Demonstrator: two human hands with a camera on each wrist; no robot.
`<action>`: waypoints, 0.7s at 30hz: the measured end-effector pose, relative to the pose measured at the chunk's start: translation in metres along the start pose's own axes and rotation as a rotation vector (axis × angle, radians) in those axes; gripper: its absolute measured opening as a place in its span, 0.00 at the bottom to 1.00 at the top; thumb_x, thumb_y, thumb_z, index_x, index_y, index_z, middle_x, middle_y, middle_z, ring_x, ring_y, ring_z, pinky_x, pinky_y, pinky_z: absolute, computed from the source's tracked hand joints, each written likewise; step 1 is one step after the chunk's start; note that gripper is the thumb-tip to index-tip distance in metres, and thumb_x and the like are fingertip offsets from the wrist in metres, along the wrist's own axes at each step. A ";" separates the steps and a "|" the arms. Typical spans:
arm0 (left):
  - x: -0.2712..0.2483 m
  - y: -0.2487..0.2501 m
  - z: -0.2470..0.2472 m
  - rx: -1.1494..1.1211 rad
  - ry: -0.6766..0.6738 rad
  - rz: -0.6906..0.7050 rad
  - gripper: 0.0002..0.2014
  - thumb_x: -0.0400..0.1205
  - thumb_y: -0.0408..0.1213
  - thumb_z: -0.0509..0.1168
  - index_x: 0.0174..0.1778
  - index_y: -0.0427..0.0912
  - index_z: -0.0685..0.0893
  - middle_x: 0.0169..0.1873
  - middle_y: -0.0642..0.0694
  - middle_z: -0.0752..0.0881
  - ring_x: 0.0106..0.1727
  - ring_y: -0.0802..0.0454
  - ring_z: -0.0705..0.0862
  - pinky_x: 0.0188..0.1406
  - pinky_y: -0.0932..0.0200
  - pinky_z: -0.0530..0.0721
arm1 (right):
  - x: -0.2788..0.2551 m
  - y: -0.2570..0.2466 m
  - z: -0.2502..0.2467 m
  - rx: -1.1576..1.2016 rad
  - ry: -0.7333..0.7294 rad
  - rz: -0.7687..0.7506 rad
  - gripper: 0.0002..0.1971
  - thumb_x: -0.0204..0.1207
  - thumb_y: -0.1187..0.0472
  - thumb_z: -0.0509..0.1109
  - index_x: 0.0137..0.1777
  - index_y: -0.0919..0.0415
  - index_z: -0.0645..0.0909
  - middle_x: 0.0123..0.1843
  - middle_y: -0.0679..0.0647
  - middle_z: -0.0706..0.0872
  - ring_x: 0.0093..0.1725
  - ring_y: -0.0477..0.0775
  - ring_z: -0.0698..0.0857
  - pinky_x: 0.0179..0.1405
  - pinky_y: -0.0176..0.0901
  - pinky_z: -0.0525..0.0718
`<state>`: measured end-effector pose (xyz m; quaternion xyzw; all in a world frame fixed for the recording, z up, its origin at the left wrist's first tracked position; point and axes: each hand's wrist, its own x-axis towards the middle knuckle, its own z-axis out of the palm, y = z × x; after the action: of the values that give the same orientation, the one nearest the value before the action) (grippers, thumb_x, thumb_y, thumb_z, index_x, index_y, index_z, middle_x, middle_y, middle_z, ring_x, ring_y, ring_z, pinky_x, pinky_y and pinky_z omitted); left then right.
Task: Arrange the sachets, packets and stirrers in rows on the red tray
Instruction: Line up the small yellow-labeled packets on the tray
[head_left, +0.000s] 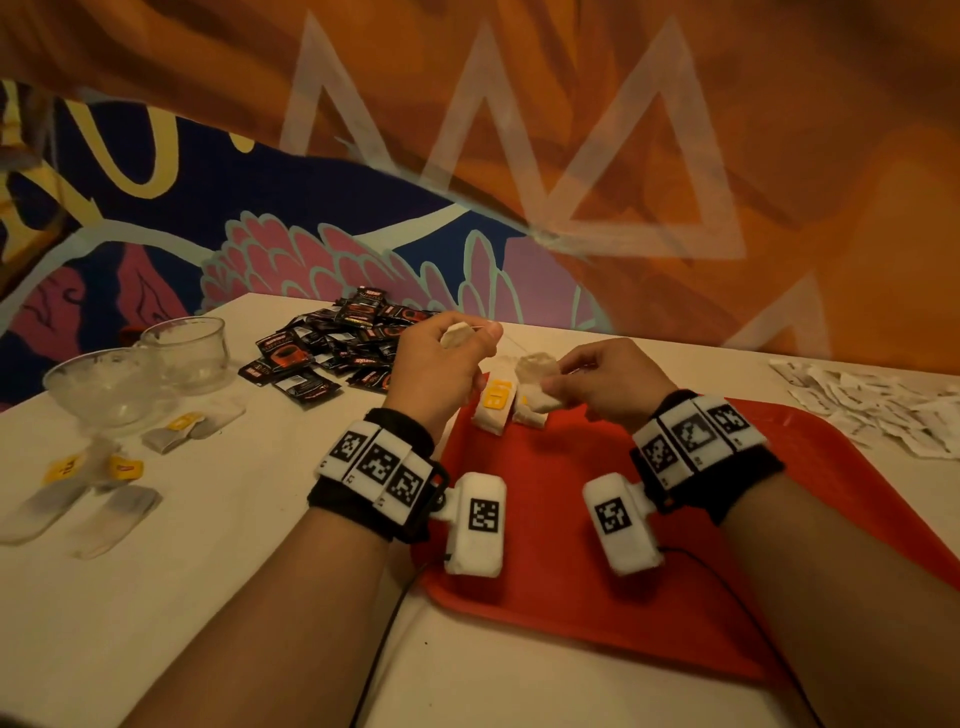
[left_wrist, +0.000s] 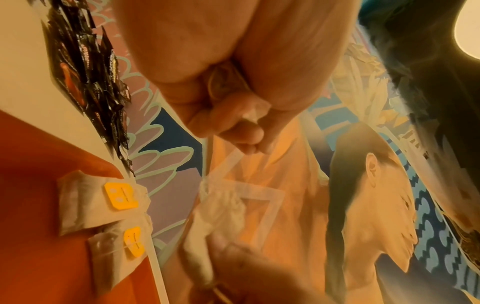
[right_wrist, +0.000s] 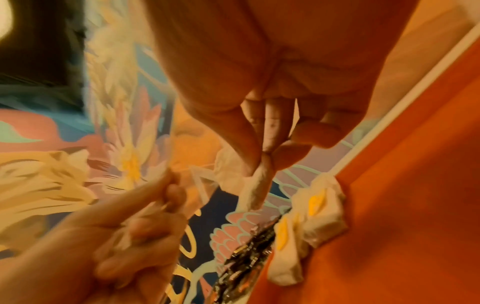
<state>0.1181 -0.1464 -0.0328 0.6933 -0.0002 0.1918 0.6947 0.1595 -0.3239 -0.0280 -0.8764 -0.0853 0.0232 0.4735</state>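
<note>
Above the far left corner of the red tray both hands hold one pale tea bag. My right hand pinches the bag between thumb and fingertips. My left hand, raised a little higher, pinches the thin string and a pale tag at its end; the string runs down to the bag. Two tea bags with yellow tags lie side by side on the tray's far left corner, just below the hands.
A heap of black sachets lies on the white table behind the left hand. White sachets are spread at the far right. Two glass bowls and several loose tea bags sit on the left.
</note>
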 end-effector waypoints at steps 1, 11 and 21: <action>0.001 -0.001 -0.001 -0.006 0.009 -0.017 0.03 0.83 0.36 0.71 0.45 0.41 0.86 0.35 0.45 0.86 0.22 0.58 0.77 0.18 0.66 0.72 | 0.007 0.003 0.000 -0.002 -0.030 0.065 0.07 0.73 0.63 0.80 0.37 0.55 0.85 0.35 0.52 0.87 0.34 0.49 0.84 0.30 0.40 0.77; 0.007 -0.001 -0.008 -0.123 0.057 -0.126 0.03 0.85 0.36 0.69 0.46 0.41 0.85 0.36 0.46 0.84 0.24 0.56 0.76 0.18 0.65 0.71 | 0.031 0.001 0.013 -0.319 -0.124 0.266 0.05 0.75 0.61 0.76 0.45 0.62 0.84 0.41 0.57 0.83 0.39 0.54 0.80 0.30 0.37 0.77; 0.013 0.007 -0.024 -0.411 0.364 -0.089 0.05 0.84 0.38 0.69 0.54 0.49 0.84 0.45 0.48 0.85 0.25 0.61 0.78 0.20 0.67 0.74 | 0.022 -0.006 -0.005 -0.099 -0.128 0.209 0.09 0.79 0.65 0.73 0.40 0.57 0.78 0.38 0.53 0.84 0.33 0.47 0.83 0.24 0.33 0.81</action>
<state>0.1221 -0.1203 -0.0230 0.4912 0.1160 0.2784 0.8172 0.1807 -0.3215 -0.0196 -0.8996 -0.0246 0.1243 0.4180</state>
